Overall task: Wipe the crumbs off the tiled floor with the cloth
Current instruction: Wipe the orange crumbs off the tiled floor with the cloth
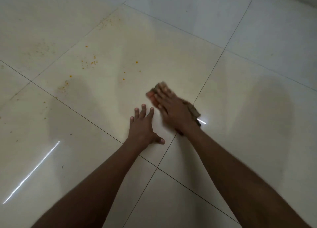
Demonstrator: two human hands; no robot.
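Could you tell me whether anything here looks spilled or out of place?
Yes: orange crumbs lie scattered across the tiled floor, beyond and left of both hands. The right hand presses the cloth down apart from them; the left hand rests flat beside it.

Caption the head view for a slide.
The right hand presses a cloth on the tiled floor; left hand rests flat beside it, orange crumbs beyond.

We see a glossy cream tiled floor (240, 90) with dark grout lines. Orange crumbs (89, 62) are scattered upper left, with thinner specks near the left edge. The cloth (151, 94), blurred, lies by a grout line under our right hand (173, 111). Our left hand (143, 128) is flat on the tile beside it.
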